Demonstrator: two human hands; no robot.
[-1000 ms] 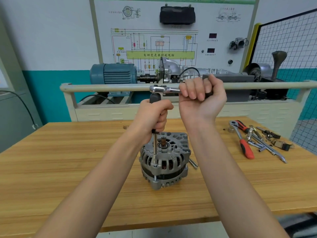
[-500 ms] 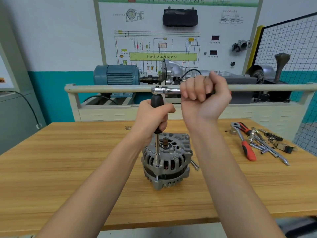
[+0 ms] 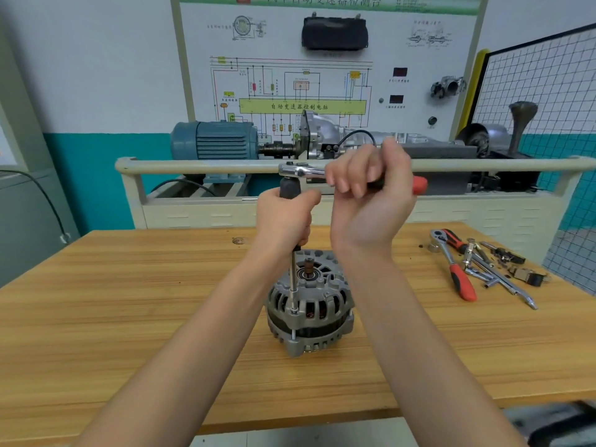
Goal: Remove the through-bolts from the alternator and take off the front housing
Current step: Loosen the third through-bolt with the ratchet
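A grey alternator (image 3: pixel 311 309) stands upright on the wooden table (image 3: pixel 129 301), front housing up. A long extension bar (image 3: pixel 293 282) runs straight down to a through-bolt (image 3: pixel 293 312) at the housing's front-left rim. My left hand (image 3: pixel 283 221) grips the bar's black handle section. On top of the bar sits a ratchet (image 3: pixel 298 171), its handle pointing right with a red end (image 3: pixel 419 184). My right hand (image 3: pixel 371 201) holds that handle, fingers looser than a tight fist. A bolt tip shows below the housing at the front.
A second red-handled ratchet (image 3: pixel 458 272) and several sockets and extension bars (image 3: pixel 496 272) lie on the table to the right. A beige rail (image 3: pixel 200 166) crosses behind the hands, fronting a trainer bench with a blue motor (image 3: pixel 214 140). A wire-mesh panel (image 3: pixel 548 101) stands at far right.
My right hand has loosened its fist on the ratchet handle and shifted a little, exposing the red handle end. My left hand stays on the bar.
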